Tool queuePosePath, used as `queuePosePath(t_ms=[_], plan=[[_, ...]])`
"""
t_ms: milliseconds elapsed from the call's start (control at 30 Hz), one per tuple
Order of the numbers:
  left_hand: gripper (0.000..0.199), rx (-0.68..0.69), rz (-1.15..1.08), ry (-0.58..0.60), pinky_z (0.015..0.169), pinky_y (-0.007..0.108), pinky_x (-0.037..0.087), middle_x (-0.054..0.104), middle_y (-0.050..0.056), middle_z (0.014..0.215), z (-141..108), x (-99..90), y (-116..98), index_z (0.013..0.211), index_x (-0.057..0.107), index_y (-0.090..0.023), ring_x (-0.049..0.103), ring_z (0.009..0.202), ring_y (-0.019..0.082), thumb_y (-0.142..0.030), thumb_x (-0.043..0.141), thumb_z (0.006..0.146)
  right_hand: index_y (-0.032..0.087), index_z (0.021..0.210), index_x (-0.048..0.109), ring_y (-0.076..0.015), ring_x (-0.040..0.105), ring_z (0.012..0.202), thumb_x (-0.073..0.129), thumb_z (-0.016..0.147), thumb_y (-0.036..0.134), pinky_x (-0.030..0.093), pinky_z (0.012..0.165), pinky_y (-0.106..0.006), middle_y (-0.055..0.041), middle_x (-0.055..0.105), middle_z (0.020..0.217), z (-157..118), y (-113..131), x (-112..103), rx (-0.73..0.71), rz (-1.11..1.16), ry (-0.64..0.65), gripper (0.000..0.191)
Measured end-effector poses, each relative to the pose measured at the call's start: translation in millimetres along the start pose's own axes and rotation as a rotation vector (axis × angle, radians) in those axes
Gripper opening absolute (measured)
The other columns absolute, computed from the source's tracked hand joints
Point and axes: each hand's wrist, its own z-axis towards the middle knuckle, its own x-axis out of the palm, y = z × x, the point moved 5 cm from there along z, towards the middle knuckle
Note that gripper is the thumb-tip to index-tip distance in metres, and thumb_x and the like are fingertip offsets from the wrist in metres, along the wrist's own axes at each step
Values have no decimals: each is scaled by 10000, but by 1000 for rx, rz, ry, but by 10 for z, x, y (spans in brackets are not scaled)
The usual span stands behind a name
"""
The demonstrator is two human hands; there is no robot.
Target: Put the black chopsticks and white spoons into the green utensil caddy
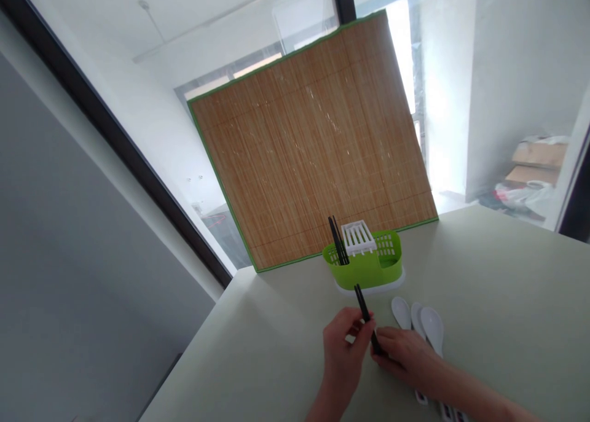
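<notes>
My left hand [345,345] pinches a pair of black chopsticks [362,301] around their middle, their upper ends leaning toward the green cutlery holder [369,272]. Lower down, my right hand [402,351] closes around the bottom ends of the same chopsticks. More black chopsticks [338,242] stand in the holder's left compartment. A white slotted rack [358,238] sits on top of the holder's middle. Three white spoons [432,328] lie on the table by my right hand; my right hand and forearm cover part of their handles.
The holder stands on the pale table [276,324] before a bamboo mat [313,145] with green edging. The mat leans against a glass window with a dark frame [115,133]. Beyond the glass, cardboard boxes [537,161] are piled at the right.
</notes>
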Motion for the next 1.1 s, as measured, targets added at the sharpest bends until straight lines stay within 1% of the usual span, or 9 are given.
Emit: queuePosePath(t_ms=[133, 333, 433, 567, 667, 800, 900, 1000, 1100], plan=[[142, -31, -80, 38, 562, 203, 502, 664, 38, 819, 43, -44, -1, 863, 684, -181, 607, 692, 134, -283, 610, 798, 200, 837, 563, -165, 586, 759, 437, 910, 249, 368, 640, -248, -18, 608, 825, 0, -10, 10, -14, -34, -19, 154], [134, -2, -63, 25, 686, 237, 531, 695, 34, 797, 180, -193, -76, 839, 712, -180, 639, 755, 156, -281, 645, 781, 195, 782, 541, -166, 565, 703, 486, 881, 261, 329, 589, -254, -12, 595, 788, -4, -15, -17, 2, -82, -38, 131], [199, 49, -89, -164, 679, 252, 545, 707, 36, 800, 376, -447, -218, 844, 713, -168, 645, 717, 156, -338, 685, 744, 205, 869, 567, -166, 572, 716, 525, 849, 243, 331, 605, -257, -5, 607, 803, -6, -43, -40, 16, -48, -52, 60], [261, 215, -101, -493, 662, 257, 552, 706, 30, 818, 729, -824, -514, 878, 707, -168, 645, 697, 141, -384, 690, 733, 241, 952, 596, -160, 582, 741, 513, 840, 197, 334, 629, -258, 2, 621, 844, -12, -66, -34, 12, -19, -43, 146], [251, 334, -24, -588, 713, 262, 544, 705, 32, 861, 1062, -906, -609, 903, 703, -174, 651, 760, 141, -374, 670, 754, 237, 898, 603, -166, 585, 758, 509, 834, 185, 331, 627, -257, 1, 621, 842, -21, -69, -12, 13, -37, -29, 126], [254, 311, 82, -526, 736, 274, 530, 704, 55, 846, 1560, -797, -325, 907, 694, -155, 653, 765, 148, -366, 637, 778, 238, 891, 600, -170, 590, 770, 504, 828, 176, 332, 631, -259, 3, 625, 847, -30, -71, 16, 7, -50, -19, 130], [263, 110, 214, -438, 764, 292, 514, 702, 75, 880, 1841, -702, 88, 951, 682, -154, 654, 797, 162, -353, 628, 786, 238, 876, 598, -168, 587, 773, 505, 811, 154, 332, 635, -260, 9, 627, 835, -23, -70, 33, -6, -61, -19, 141], [244, -58, 315, -359, 786, 323, 497, 703, 92, 901, 1970, -639, 436, 947, 687, -158, 654, 829, 186, -322, 649, 771, 235, 864, 598, -166, 585, 766, 501, 803, 144, 328, 630, -261, 9, 628, 819, -9, -66, 50, -16, -72, -14, 146], [192, -133, 318, -282, 737, 325, 496, 709, 95, 825, 2018, -566, 643, 861, 705, -145, 660, 779, 202, -290, 679, 738, 230, 852, 595, -166, 580, 760, 496, 802, 142, 321, 625, -263, 7, 628, 807, 2, -58, 55, -21, -87, -15, 142]])
